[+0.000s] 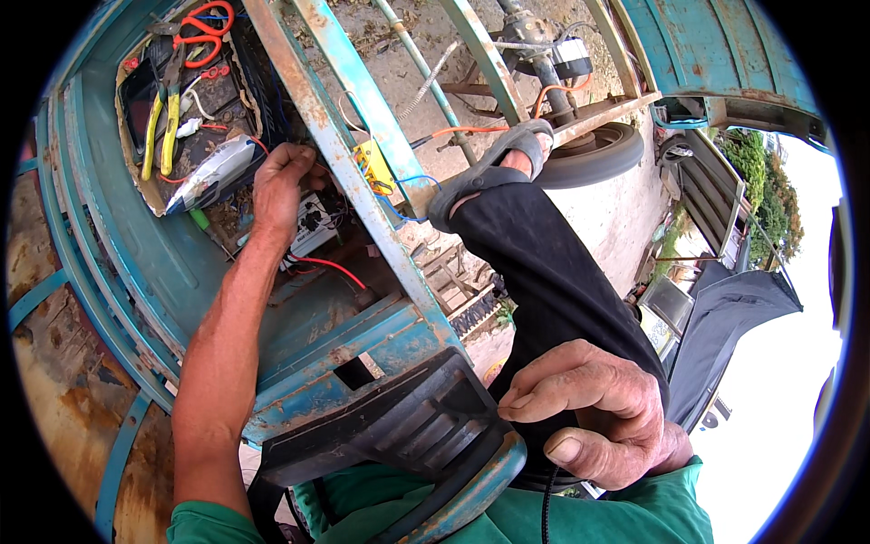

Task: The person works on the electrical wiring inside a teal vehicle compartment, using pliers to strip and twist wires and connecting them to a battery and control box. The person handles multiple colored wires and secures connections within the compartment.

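My left hand [283, 186] reaches into a teal metal compartment [118, 172], beside a rusty rail. Its fingers are pinched together; what they hold, if anything, is hidden. Below it sits a silver-and-white box with wiring [314, 227], and a thick red cable [335, 266] runs from it. Left of this hand lie yellow-handled pliers [165, 127], red-handled scissors [210, 38] and a green-handled screwdriver [201, 218]. My right hand [603, 412] hovers over my dark trouser leg, palm partly turned in, thumb apart from the bent fingers, with nothing visible in it.
A yellow piece with coiled wires [372, 167] hangs at the frame rails. My sandalled foot [489, 177] rests on the frame, near a wheel [594, 156] and axle. A black ridged plastic piece [399, 422] lies in front of my body. A dark tarp [739, 313] stands at right.
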Action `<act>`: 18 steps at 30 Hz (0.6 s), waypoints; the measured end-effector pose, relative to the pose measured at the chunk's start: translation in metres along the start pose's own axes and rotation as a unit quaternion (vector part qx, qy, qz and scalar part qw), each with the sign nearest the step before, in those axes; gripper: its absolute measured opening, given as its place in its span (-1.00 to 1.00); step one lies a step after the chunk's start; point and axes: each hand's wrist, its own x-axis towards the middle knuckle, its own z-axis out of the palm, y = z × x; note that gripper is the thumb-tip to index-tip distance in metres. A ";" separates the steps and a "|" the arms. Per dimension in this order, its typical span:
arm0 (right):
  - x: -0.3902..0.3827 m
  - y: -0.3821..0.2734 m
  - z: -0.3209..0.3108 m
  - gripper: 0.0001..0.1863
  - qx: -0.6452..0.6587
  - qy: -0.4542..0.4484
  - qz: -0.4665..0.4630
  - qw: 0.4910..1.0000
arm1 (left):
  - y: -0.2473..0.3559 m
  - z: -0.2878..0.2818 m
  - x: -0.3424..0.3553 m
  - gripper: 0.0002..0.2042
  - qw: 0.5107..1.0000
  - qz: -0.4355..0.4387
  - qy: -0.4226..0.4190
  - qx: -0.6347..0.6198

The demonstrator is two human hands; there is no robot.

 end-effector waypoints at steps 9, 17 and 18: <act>0.000 0.000 0.001 -0.69 0.005 0.006 -0.001 1.000 | 0.000 0.001 0.000 -0.85 1.000 0.000 0.003 0.008; 0.001 -0.001 0.001 -0.69 0.010 0.008 0.002 1.000 | 0.000 0.000 0.000 -0.86 1.000 0.001 -0.001 0.006; 0.000 0.000 0.002 -0.69 0.013 0.011 0.003 1.000 | 0.000 0.000 0.000 -0.86 1.000 0.001 -0.002 0.005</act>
